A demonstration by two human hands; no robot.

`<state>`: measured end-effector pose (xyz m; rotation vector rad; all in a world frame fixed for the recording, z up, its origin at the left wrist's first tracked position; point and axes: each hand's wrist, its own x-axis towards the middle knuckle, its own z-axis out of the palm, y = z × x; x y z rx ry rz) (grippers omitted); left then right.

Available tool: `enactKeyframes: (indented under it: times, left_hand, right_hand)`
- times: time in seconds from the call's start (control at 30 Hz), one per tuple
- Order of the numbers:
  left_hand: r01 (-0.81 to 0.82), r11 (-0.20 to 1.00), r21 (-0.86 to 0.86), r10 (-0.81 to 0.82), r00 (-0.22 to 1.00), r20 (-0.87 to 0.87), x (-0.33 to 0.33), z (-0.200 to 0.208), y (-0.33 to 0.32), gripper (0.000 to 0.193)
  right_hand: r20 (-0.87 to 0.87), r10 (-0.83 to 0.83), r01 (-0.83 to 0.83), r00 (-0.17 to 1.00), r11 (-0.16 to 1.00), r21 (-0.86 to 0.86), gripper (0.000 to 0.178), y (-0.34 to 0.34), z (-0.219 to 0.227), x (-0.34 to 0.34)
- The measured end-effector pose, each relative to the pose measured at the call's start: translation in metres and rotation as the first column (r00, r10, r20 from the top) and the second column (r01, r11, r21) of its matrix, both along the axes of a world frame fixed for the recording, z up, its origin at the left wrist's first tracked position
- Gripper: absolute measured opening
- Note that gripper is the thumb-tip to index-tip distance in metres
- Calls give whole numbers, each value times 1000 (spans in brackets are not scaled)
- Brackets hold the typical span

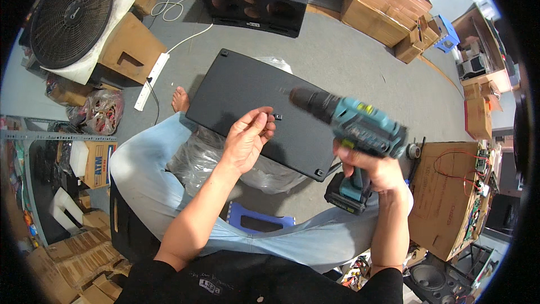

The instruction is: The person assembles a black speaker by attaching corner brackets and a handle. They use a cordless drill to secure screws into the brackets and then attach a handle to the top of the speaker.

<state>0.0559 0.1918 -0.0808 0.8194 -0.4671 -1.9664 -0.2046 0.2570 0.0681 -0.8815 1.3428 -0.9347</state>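
Teal and black, the cordless drill [353, 135] sits in the right hand [376, 170], whose fingers are wrapped tight round its grip, battery pack hanging below the fist. Its long axis runs up and to the left, chuck end over the black panel [253, 107] and aimed toward the small fitting [278, 116] near the panel's middle. The left hand [246, 141] is just beside that fitting, palm up, fingers half curled with the tips pinched together as if on something tiny; whether it holds anything I cannot tell. So the left hand is the nearer one, and the drill tip hangs a little to the right and beyond.

The panel rests tilted across a clear plastic bag [225, 163] and the person's lap, its long side running from upper left to lower right. Beyond it lies bare grey floor [349, 56], then a black speaker box [256, 0] and cardboard boxes [382, 5].
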Motion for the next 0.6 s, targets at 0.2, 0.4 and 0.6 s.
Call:
enactKeyframes:
  times: [0.2,0.4,0.6]
  left_hand:
    - [-80,995,-64,74,993,-93,19,0,-8,16]
    - [-94,992,-79,92,995,-27,24,-1,-19,17]
    - [-45,982,-184,49,999,16,37,-5,-24,18]
  right_hand:
    - [-62,189,-187,980,982,35,19,-5,-9,27]
    - [-61,233,-230,971,971,59,18,-15,-14,26]
    - [-122,250,-242,961,967,73,21,-18,-15,31]
